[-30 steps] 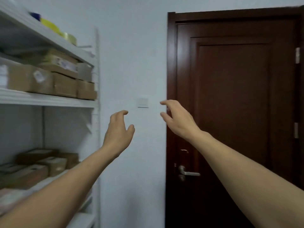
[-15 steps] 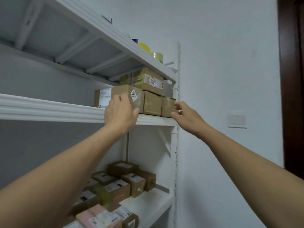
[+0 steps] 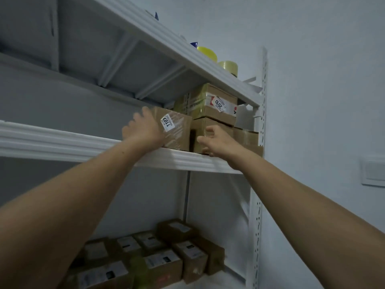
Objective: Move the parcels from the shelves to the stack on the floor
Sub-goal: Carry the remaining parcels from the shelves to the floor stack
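White shelving (image 3: 187, 160) is seen against a pale wall. On its middle level, the parcel marked 1107 (image 3: 179, 133) is touched on its left side by the left hand (image 3: 143, 130), fingers spread. The right hand (image 3: 216, 142), loosely curled and holding nothing, is raised just right of it, before neighbouring parcels (image 3: 216, 107).

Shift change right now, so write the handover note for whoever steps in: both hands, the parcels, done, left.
Left hand: open, fingers spread against the left end of the parcel labelled 1107.
Right hand: fingers loosely curled at that parcel's right side, holding nothing; contact unclear.
Parcels: 1107 sits on the middle shelf beside a stack topped by the parcel labelled 2010; more parcels on the lower shelf.
Done: nothing shown; the floor stack is out of view.
Left: grip 1107, carry it to the stack, then the rest.
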